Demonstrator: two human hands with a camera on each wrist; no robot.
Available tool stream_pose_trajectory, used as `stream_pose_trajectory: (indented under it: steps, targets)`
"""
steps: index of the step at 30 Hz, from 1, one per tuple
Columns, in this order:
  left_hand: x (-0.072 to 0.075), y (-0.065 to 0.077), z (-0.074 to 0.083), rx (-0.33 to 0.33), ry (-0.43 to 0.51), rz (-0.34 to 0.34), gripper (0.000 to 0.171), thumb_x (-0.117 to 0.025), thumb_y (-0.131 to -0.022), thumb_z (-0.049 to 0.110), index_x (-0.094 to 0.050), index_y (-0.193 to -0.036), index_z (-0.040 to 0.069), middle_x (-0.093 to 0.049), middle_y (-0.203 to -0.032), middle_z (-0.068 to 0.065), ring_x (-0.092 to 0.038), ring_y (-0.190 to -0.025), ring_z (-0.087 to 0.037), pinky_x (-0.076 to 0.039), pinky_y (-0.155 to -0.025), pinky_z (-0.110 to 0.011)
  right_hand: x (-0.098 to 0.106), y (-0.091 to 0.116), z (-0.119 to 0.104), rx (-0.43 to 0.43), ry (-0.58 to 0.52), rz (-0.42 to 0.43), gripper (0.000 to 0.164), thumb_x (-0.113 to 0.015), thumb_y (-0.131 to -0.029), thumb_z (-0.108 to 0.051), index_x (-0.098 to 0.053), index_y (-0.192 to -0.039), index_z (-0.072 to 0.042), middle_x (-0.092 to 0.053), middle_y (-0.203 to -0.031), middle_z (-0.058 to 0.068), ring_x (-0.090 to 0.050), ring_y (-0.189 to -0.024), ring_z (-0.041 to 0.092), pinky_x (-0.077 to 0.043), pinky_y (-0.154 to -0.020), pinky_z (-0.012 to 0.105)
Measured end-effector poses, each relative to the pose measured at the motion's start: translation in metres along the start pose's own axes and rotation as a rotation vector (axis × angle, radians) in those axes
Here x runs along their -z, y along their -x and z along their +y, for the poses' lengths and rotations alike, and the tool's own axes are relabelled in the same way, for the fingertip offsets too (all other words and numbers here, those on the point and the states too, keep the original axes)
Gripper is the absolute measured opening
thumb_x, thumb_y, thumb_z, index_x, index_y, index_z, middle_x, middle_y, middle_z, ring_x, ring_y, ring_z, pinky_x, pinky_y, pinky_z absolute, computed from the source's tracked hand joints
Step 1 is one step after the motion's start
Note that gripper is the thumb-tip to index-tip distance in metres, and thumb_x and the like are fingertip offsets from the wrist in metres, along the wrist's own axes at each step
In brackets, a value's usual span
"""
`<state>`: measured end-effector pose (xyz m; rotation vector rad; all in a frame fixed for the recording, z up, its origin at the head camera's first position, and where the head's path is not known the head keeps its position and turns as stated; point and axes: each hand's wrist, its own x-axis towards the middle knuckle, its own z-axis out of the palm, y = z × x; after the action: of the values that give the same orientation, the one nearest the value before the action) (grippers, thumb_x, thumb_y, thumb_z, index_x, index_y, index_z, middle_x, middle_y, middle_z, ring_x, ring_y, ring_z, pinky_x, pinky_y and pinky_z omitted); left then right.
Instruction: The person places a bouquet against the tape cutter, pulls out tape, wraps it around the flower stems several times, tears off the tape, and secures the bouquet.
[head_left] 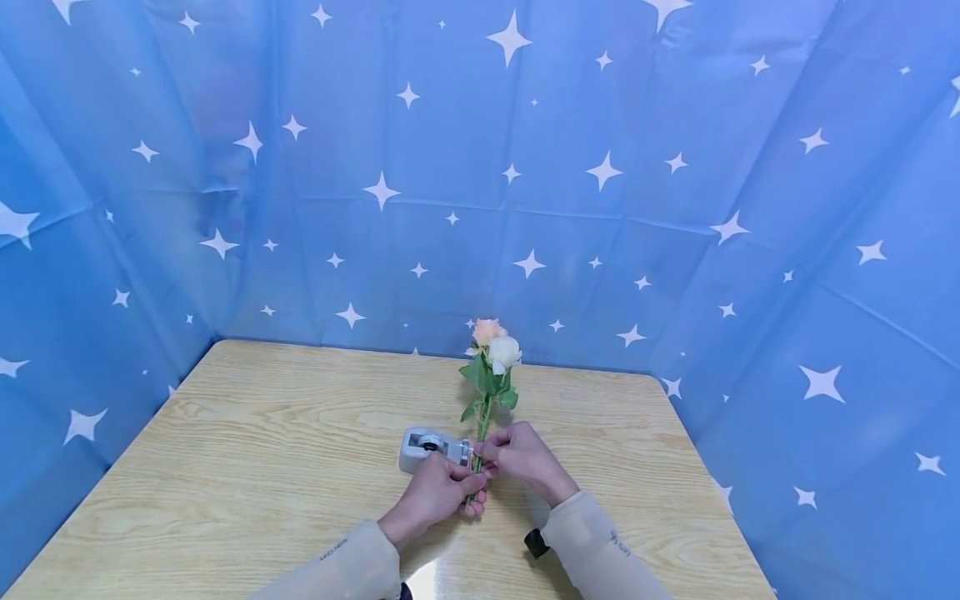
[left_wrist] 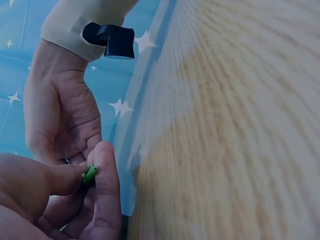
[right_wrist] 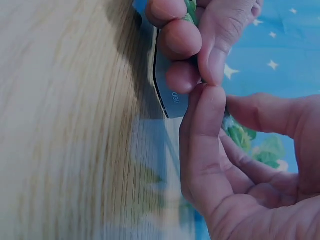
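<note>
Two long-stemmed roses, a peach rose (head_left: 487,331) and a white rose (head_left: 504,353), lie together with their heads pointing away. My left hand (head_left: 435,490) pinches the lower green stems (left_wrist: 90,175) between thumb and fingers, and the cut ends show in the left wrist view. Just above that grip, my right hand (head_left: 527,458) closes thumb and forefinger on the stems, its fingertips meeting the left fingers in the right wrist view. A grey tape dispenser (head_left: 412,457) is directly left of the stems, its front end right beside my fingertips. Clear tape cannot be made out between the fingers.
The light wood-grain table (head_left: 247,467) extends on both sides of the hands. Blue curtains (head_left: 450,233) with white stars hang along its back and sides. Each sleeve has a dark wrist-camera piece (head_left: 536,543) under it.
</note>
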<state>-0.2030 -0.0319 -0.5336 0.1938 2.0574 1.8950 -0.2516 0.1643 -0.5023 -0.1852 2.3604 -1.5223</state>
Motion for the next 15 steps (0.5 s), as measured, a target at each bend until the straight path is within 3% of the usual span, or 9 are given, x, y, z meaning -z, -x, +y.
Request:
stream_pose_trajectory:
  steps: [8, 15]
  targets:
    - [-0.0025, -0.0016, -0.0030, -0.016, -0.041, 0.007, 0.023, -0.075, -0.113, 0.007, -0.088, -0.100, -0.007, -0.084, -0.080, -0.012, -0.076, -0.065, -0.009, -0.069, -0.065, -0.025, -0.0021, -0.0032, 0.0003, -0.032, 0.011, -0.009, 0.021, -0.079, -0.110, -0.010, -0.086, -0.095, 0.003, -0.083, -0.099, 0.013, -0.078, -0.078, 0.016, -0.073, -0.078, 0.033]
    - [-0.0022, -0.0028, -0.0043, -0.005, -0.037, 0.011, 0.024, -0.074, -0.113, 0.006, -0.087, -0.099, -0.009, -0.083, -0.080, -0.012, -0.078, -0.066, -0.011, -0.071, -0.065, -0.027, -0.0040, -0.0075, -0.0015, -0.045, 0.044, -0.009, 0.019, -0.081, -0.108, -0.011, -0.085, -0.094, 0.001, -0.080, -0.097, 0.012, -0.077, -0.079, 0.017, -0.072, -0.076, 0.032]
